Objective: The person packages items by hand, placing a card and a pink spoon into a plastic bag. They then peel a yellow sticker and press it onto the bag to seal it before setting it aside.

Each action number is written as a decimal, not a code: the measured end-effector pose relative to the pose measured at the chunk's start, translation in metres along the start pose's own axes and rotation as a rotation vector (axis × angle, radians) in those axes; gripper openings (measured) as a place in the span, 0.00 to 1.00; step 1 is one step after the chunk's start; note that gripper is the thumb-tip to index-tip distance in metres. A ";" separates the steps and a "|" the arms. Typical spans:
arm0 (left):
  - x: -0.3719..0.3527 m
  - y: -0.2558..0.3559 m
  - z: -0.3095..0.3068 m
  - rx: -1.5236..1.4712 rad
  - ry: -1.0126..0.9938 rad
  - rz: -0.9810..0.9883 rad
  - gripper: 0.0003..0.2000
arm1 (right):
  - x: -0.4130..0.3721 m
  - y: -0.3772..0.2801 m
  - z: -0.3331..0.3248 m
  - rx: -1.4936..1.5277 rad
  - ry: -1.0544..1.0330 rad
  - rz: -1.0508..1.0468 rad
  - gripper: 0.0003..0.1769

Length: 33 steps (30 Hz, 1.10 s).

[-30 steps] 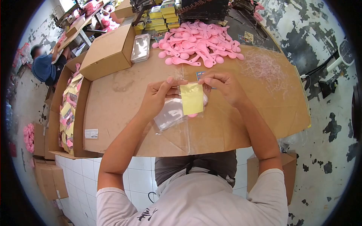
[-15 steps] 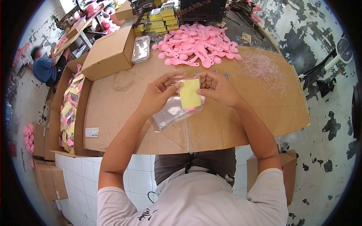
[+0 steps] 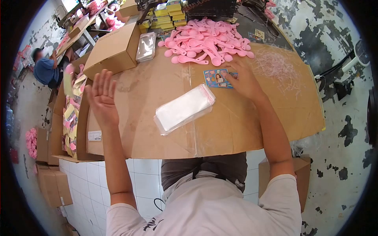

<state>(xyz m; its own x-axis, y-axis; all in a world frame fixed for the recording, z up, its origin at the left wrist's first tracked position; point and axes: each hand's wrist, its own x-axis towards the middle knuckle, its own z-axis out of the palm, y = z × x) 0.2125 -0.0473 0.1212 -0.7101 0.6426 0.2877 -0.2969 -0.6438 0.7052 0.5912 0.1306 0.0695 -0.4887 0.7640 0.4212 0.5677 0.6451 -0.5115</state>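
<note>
My left hand [image 3: 103,98] is raised palm outward with its fingers stretched, beside the box of packed pieces [image 3: 82,135] at the left. A blurred packet [image 3: 68,82], with a yellow card and something pink at its top, hangs in the air over that box, apart from my fingers. My right hand [image 3: 245,83] is over the blue printed cards [image 3: 214,78], thumb at their surface and fingers apart, partly covering them. A stack of clear plastic bags [image 3: 185,108] lies slanted between my hands. Beyond the cards is a heap of pink scoop spoons [image 3: 208,41].
A closed carton [image 3: 112,51] and another clear bag stack [image 3: 146,47] stand at the back left. Yellow card stacks [image 3: 169,15] are behind. Thin clear strips [image 3: 275,70] lie at the right of the cardboard surface [image 3: 134,133]. Another person [image 3: 47,70] sits at far left.
The yellow-carded packet has gone from between my hands to above the left box, released. My left hand has swung left and opened; my right has moved onto the blue cards.
</note>
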 end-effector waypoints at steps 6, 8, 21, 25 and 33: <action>-0.022 -0.051 0.025 1.002 -0.785 -0.312 0.20 | -0.005 0.006 0.009 -0.230 -0.012 -0.007 0.24; -0.039 -0.066 0.049 1.171 -0.911 -0.215 0.18 | -0.004 0.008 0.009 -0.192 -0.051 0.013 0.24; -0.046 -0.105 0.047 1.053 -0.859 -0.226 0.08 | 0.006 -0.012 -0.013 0.833 -0.132 0.220 0.06; -0.043 -0.109 0.043 1.002 -0.853 -0.252 0.07 | -0.012 -0.028 0.015 0.961 -0.298 0.152 0.05; -0.026 -0.105 0.037 0.613 -0.587 -0.357 0.10 | -0.014 -0.022 0.031 0.809 -0.328 0.109 0.06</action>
<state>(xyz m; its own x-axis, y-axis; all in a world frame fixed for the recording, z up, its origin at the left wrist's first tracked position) 0.2862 0.0192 0.0635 -0.1536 0.9764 0.1516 0.0733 -0.1418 0.9872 0.5650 0.1051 0.0522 -0.6956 0.6989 0.1664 0.0393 0.2682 -0.9626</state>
